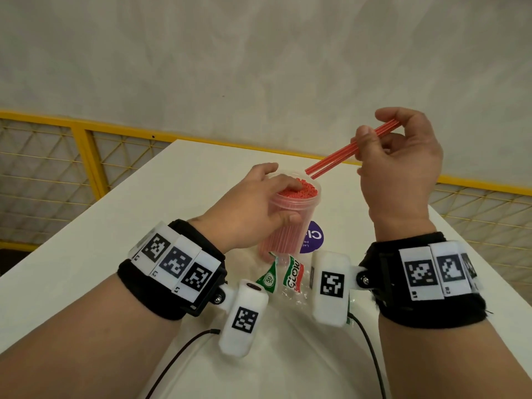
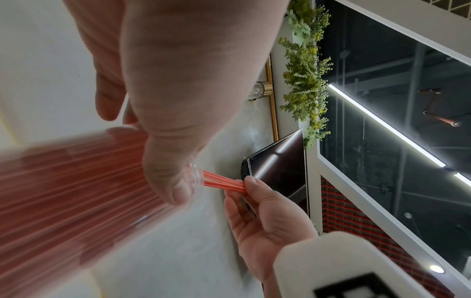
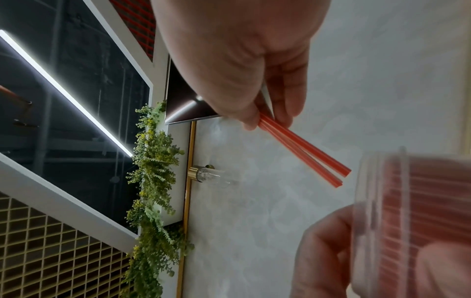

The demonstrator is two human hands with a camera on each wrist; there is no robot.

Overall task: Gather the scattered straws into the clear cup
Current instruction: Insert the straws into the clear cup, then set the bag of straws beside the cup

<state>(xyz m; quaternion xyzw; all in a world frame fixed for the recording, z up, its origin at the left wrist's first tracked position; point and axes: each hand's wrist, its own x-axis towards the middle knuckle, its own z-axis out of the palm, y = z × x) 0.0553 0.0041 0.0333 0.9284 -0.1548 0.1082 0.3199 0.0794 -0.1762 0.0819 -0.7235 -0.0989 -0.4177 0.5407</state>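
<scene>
The clear plastic cup point(image 1: 288, 217), packed with thin red plastic straws, sits tilted above the white table point(image 1: 178, 174), rim toward 1 o'clock. The left hand point(image 1: 247, 208) grasps it: thumb across the near wall, fingers curled over the rim onto the straw ends. At 2 o'clock from the cup, the right hand point(image 1: 400, 165) pinches a few loose red straws point(image 1: 345, 154) between thumb and fingertips; their free ends point to 8 o'clock and hang just over the cup's rim, apart from the packed ends. At 6 o'clock from the cup lies a crumpled clear wrapper with green and red print point(image 1: 285, 275); at 4 o'clock, a purple round sticker point(image 1: 315, 236) on the table. A yellow mesh railing point(image 1: 86, 156) runs behind the table.
</scene>
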